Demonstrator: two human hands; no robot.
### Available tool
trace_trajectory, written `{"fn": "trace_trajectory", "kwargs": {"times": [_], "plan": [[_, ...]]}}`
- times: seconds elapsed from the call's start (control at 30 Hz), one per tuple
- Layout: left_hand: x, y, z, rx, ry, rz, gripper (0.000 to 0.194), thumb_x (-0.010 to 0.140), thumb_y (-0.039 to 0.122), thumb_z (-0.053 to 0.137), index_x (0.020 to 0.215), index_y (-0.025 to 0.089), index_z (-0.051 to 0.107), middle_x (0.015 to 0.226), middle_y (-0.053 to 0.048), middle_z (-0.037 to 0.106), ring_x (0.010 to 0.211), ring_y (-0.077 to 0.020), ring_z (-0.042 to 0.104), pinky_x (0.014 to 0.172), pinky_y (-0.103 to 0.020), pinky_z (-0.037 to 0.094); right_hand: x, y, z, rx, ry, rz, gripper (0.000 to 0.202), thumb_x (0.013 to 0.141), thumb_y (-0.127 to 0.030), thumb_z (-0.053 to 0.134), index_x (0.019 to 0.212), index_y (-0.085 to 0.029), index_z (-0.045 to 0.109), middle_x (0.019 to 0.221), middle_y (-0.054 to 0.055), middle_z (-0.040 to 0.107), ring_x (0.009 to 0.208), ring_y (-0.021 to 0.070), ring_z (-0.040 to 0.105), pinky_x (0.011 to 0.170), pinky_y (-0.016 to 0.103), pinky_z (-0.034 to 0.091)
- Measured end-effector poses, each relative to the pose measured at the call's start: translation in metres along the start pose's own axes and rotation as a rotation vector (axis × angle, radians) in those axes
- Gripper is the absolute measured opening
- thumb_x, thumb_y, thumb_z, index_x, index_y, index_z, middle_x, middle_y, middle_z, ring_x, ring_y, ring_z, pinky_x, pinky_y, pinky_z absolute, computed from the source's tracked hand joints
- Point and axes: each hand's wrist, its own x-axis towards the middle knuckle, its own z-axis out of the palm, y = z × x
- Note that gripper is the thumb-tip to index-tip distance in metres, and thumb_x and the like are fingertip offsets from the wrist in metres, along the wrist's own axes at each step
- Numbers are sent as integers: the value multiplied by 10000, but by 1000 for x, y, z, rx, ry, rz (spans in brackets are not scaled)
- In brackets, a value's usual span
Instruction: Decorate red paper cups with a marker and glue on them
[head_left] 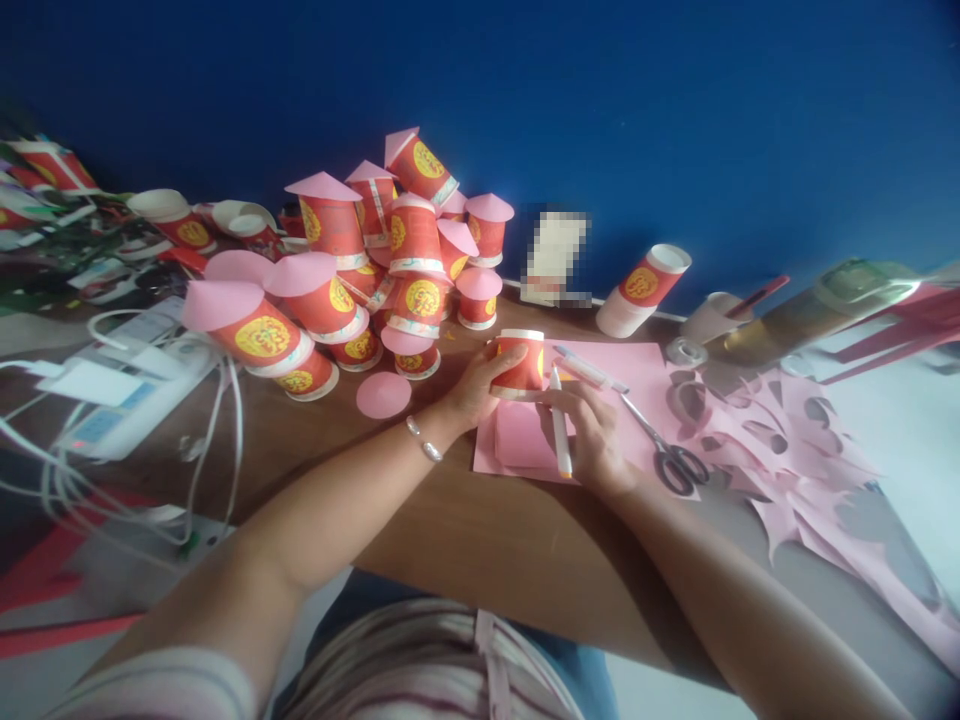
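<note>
My left hand is closed around a red paper cup with a white rim, its thumb across the front. My right hand grips a white marker pen against the cup's right side, and its fingers come close to the cup's lower edge. Both hands are above pink paper sheets on the brown table. Behind my right hand lies another pen, beside black-handled scissors. A round pink paper piece lies left of the cup.
Several red cups with pink cone tops are piled at the back left. A white power strip with looping cables sits at the left. Pink paper scraps spread at the right, near a tape roll. A stack of cups stands by the blue wall.
</note>
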Motion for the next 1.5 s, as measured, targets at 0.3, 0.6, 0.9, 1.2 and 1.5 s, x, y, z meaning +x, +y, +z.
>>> {"fn": "trace_trajectory", "kwargs": {"times": [0.3, 0.6, 0.9, 1.2, 1.5], "plan": [[3, 0, -2, -69, 93, 9, 307, 776, 420, 802, 895, 166, 676, 863, -20, 681, 833, -158, 643, 807, -292, 515, 6, -14, -7, 54, -16, -73, 278, 966, -186, 627, 1239, -227, 654, 838, 25, 677, 663, 157, 669, 600, 289, 579], [0, -1, -2, -36, 106, 0, 298, 756, 397, 823, 882, 165, 685, 836, -7, 683, 791, -150, 644, 765, -288, 512, 9, -26, -5, 118, 9, 1, 190, 930, -120, 640, 1105, -193, 631, 810, 21, 719, 638, 143, 674, 585, 267, 557], [1, -4, -5, -38, 118, 9, 263, 769, 385, 810, 873, 166, 706, 840, -8, 705, 802, -160, 665, 763, -288, 517, 11, -25, -9, 102, 18, 18, 133, 940, -131, 643, 1039, -210, 605, 808, 21, 722, 660, 144, 695, 595, 255, 555], [3, -5, -3, -120, 149, -29, 267, 762, 385, 766, 881, 155, 703, 863, -65, 730, 953, -246, 699, 879, -352, 517, 13, -25, -8, 104, 32, 25, 106, 942, -144, 638, 1012, -217, 608, 801, 15, 720, 654, 144, 695, 592, 257, 555], [-1, -1, 1, -70, 143, 7, 244, 778, 388, 749, 829, 158, 686, 801, -25, 696, 808, -175, 662, 807, -302, 510, 16, -28, -13, 139, 9, 144, 35, 965, -208, 622, 941, -229, 610, 766, 2, 721, 619, 141, 682, 572, 251, 533]]}}
